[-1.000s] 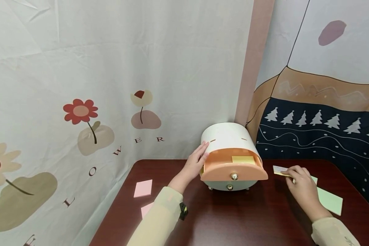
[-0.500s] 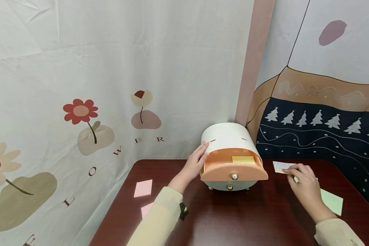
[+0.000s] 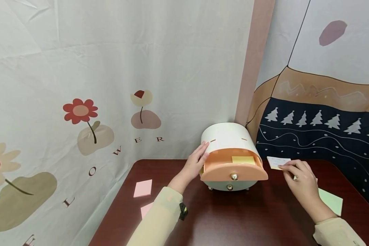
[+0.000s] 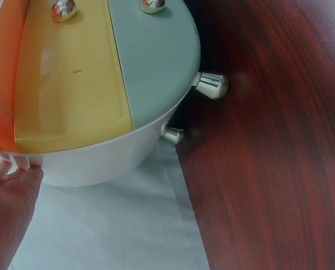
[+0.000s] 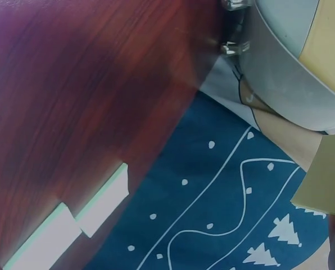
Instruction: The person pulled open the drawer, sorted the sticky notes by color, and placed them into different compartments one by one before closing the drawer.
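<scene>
While the flank of the white cabinet (image 3: 229, 135) is touched by the left hand (image 3: 192, 166), its fingers laid straight, a pale, yellow-edged pad (image 3: 274, 162) is being pinched in the fingers of the right hand (image 3: 302, 181), held to the right of the cabinet and apart from it. Just inward, the orange drawer (image 3: 221, 173) is found pulled out, and there it is: a yellow pad (image 3: 243, 160) lodged inside, so that much may be counted as done. Below, the yellow drawer (image 4: 72, 90) and the green drawer (image 4: 156, 62) are seen closed; what is kept in them cannot be told. Farther out on the dark red table (image 3: 233, 218), two green pads (image 3: 331, 202) are spotted on the right, and two pink pads (image 3: 142, 188) on the left, one partly covered by the sleeve (image 3: 158, 215). Well short of finished, it would be judged: the pinched pad is not yet placed, and four more are apparently left.
</scene>
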A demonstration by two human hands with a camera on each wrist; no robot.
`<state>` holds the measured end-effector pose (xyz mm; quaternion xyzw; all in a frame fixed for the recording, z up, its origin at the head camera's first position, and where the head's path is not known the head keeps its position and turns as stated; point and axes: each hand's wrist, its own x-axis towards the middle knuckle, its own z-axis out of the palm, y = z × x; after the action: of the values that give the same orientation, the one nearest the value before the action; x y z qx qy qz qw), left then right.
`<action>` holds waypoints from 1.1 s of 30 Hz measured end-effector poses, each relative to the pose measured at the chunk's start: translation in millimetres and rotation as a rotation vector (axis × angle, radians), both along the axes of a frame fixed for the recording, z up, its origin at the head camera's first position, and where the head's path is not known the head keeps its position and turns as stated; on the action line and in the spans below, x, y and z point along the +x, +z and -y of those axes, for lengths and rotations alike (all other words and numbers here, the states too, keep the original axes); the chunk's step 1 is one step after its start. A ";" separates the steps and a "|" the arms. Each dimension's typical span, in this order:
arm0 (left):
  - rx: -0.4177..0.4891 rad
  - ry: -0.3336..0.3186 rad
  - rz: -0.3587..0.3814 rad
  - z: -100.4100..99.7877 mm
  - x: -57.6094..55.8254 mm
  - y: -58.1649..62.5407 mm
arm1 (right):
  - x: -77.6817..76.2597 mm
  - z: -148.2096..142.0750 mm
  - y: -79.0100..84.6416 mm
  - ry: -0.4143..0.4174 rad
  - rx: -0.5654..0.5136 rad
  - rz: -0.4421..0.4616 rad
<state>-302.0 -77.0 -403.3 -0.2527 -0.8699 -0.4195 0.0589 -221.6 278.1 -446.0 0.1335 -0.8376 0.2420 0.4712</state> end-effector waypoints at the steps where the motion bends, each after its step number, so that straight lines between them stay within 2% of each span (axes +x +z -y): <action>1: 0.001 0.000 0.004 -0.1 0.2 -0.1 | 0.1 0.8 0.7 0.003 -0.004 -0.003; 13: 0.009 -0.005 -0.002 -1.4 0.0 -2.0 | 3.6 6.8 9.7 0.001 -0.057 0.003; 21: 0.015 -0.003 -0.012 -0.2 -0.1 -2.3 | 4.0 16.7 18.1 0.086 -0.071 -0.041; 28: 0.008 0.004 -0.004 1.0 -1.2 -3.0 | 5.6 20.9 21.7 0.099 -0.058 -0.027; 33: 0.012 -0.008 -0.005 1.2 -1.1 -1.7 | 5.3 23.8 26.4 0.120 -0.096 -0.098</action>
<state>-303.2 -78.2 -405.0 -0.2567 -0.8662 -0.4244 0.0610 -216.3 254.3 -419.7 0.1723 -0.7914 0.3030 0.5022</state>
